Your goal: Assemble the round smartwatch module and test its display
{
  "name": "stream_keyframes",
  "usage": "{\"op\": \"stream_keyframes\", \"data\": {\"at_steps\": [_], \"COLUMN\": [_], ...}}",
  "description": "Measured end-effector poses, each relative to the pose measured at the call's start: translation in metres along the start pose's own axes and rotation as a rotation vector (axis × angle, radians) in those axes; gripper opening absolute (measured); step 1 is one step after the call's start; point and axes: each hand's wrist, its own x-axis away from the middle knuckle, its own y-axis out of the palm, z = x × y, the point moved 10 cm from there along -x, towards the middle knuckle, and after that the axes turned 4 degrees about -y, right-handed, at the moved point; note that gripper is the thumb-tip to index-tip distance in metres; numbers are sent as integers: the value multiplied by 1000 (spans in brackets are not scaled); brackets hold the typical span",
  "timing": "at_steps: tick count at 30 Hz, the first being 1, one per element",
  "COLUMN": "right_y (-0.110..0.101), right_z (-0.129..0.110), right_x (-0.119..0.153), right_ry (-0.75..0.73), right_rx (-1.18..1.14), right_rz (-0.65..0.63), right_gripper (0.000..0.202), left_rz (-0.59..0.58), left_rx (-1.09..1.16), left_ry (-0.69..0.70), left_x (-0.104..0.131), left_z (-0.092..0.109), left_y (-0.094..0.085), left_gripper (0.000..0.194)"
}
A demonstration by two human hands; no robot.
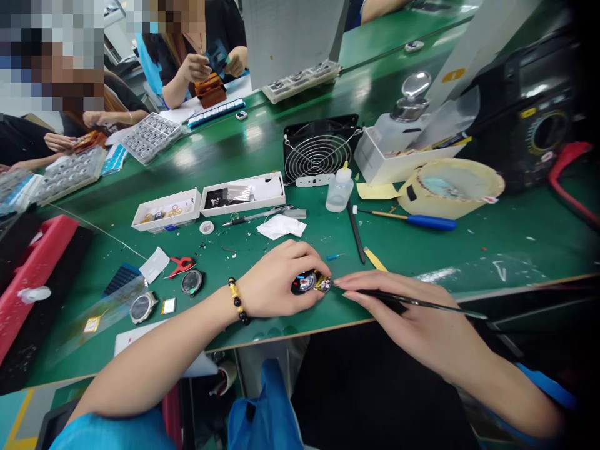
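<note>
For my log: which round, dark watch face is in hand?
The black disc with blue and red marks, in the left hand; the silver-rimmed disc and black-rimmed disc lie on the green tabletop.

A bracelet of round, shiny black and gold-coloured beads (237, 301) circles the wrist of the slender, bare left hand (276, 281). The left sleeve of bright blue fabric (112, 431) ends near the elbow, its edge loose around the bare forearm. The right hand (417, 309) is bare as well, fingers slim, and beyond its long forearm shows a right sleeve of matching blue fabric (546, 384), partly lost in shadow.
</note>
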Motion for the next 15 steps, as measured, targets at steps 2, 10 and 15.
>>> {"op": "stream_keyframes", "data": {"at_steps": [2,10,15], "right_y": [1,-1,1], "right_z": [1,3,1], "right_x": [0,-1,-1], "right_ry": [6,49,32], "right_rx": [7,-1,11], "right_rz": [-12,-11,-20], "right_gripper": [11,11,11], "left_rz": [0,-3,-3], "left_rx": [1,1,0], "left_ry": [0,0,-7], "left_x": [0,0,0], "left_z": [0,0,-1], "left_y": [0,0,0], "left_gripper": [25,23,22]}}
